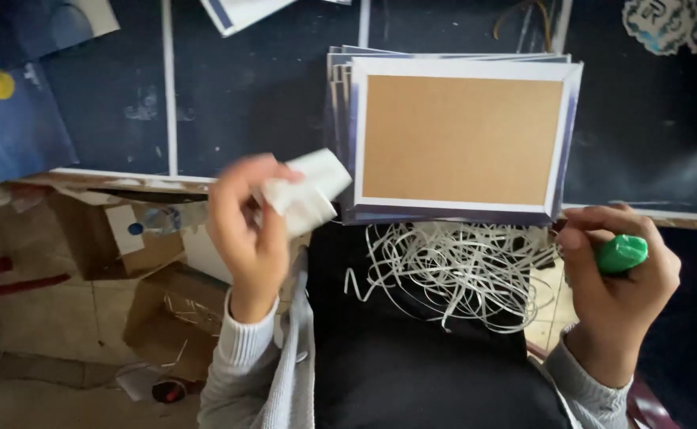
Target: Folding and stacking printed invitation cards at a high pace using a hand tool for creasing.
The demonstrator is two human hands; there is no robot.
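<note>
Two hands are gripping: the left hand [247, 230] is pinching a crumpled white paper scrap [307, 191] just left of the brown cardboard panel with folded white borders [461, 139], the right hand [618, 290] is closing round a green marker-like cylinder [621, 253] farther off, below its right corner.

My left hand [247, 230] and right hand [620, 278] are bare; I wear light grey ribbed-cuff sleeves [241, 349], an open grey cardigan [293, 373] and dark black clothing [412, 373] underneath.
</note>
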